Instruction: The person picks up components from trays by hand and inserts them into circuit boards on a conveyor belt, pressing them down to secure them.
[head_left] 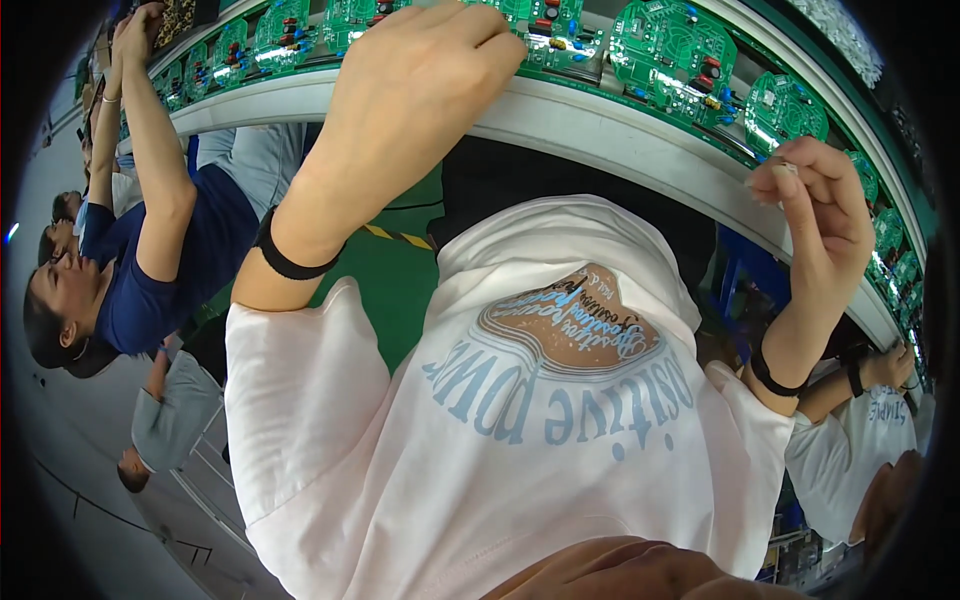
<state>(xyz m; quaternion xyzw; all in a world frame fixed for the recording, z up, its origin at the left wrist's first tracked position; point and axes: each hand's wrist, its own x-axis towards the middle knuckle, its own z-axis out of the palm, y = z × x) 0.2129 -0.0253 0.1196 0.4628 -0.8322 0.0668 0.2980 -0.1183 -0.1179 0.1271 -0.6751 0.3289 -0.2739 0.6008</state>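
My left hand (430, 75) hovers over the line of green circuit boards, its back toward me. Its fingers curl under, closed, and whatever they hold is hidden. Just beside it, a circuit board (555, 40) carries red, black and blue parts. My right hand (825, 205) is raised at the right, by the near rail. Thumb and fingertips pinch a tiny pale piece (788, 172), too small to name. Closest to that hand is another green circuit board (783, 108), and a larger circuit board (670, 60) lies between my two hands.
A pale metal rail (620, 135) runs along the near side of the boards. At the left, a co-worker in dark blue (175, 225) reaches toward the line. Another person's white sleeve (835, 465) shows at the lower right. Small clear packets (845, 35) lie beyond the far rail.
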